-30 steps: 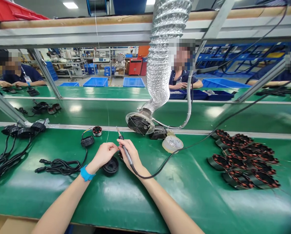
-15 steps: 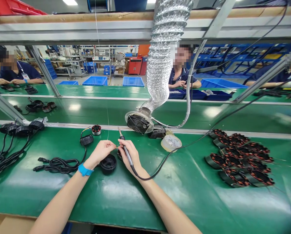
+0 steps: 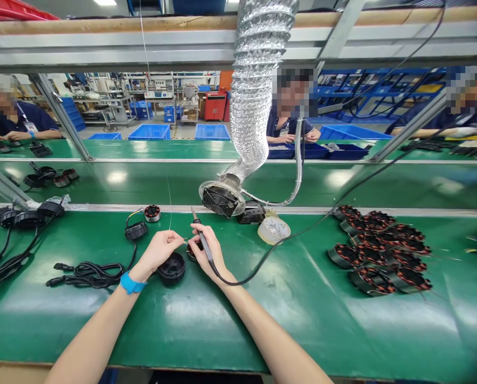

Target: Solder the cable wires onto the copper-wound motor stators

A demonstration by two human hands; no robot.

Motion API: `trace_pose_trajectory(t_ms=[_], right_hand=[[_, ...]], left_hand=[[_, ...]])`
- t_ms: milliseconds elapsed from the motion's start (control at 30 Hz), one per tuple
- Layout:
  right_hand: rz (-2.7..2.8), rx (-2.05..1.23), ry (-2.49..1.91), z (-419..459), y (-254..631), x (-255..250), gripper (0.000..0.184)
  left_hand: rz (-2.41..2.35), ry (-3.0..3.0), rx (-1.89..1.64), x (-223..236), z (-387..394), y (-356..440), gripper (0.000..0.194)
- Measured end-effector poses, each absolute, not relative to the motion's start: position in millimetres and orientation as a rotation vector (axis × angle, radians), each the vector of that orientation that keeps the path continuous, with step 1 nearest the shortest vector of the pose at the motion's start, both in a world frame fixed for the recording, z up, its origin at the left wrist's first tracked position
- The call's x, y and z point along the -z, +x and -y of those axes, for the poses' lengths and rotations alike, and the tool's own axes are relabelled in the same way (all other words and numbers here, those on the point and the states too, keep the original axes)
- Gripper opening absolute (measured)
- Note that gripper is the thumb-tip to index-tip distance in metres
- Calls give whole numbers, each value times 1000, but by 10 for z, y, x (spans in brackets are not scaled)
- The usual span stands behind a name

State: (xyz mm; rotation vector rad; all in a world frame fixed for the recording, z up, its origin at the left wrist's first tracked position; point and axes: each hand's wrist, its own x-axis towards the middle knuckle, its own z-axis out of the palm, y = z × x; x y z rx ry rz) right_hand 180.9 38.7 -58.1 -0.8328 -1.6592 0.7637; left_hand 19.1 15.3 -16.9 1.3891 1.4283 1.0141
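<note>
My right hand is closed round a soldering iron, whose tip points up and away over the bench. The thumb and fingertips of that hand also meet at fine wire ends. On the other side of these wires, my left hand is closed in a pinch. A thin strand, like solder wire, hangs from above down to the left fingers. Below the hands sits a round black housing, open side up. Beside it a wound stator is partly hidden by my right hand.
A fume fan on a foil duct hangs ahead, near a tape roll. Several stators stand at right. Cabled black housings lie at left, with a coiled cable nearer. The iron's cord crosses my right forearm.
The whole view has shifted slightly, so the bench items appear further left. Both hands keep their grips, fingertips close together at the wires.
</note>
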Motion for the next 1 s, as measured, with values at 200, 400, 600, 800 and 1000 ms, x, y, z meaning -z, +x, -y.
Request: trace_pose_trajectory(t_ms=[200, 400, 600, 800, 1000], right_hand=[[1635, -772, -833, -347, 1837, 540, 38], [1444, -734, -937, -188, 1957, 449, 22], [1383, -718, -946, -100, 2001, 493, 31], [1380, -749, -957, -101, 1982, 532, 33], [1312, -822, -938, -107, 1954, 467, 35]], left_hand=[[-1466, 1471, -1026, 151, -136, 196, 32], [-1475, 1500, -1011, 175, -136, 202, 30], [-1508, 1505, -1020, 186, -128, 209, 28], [-1524, 1510, -1031, 176, -126, 220, 29], [-1524, 1493, -1046, 183, -130, 222, 28]])
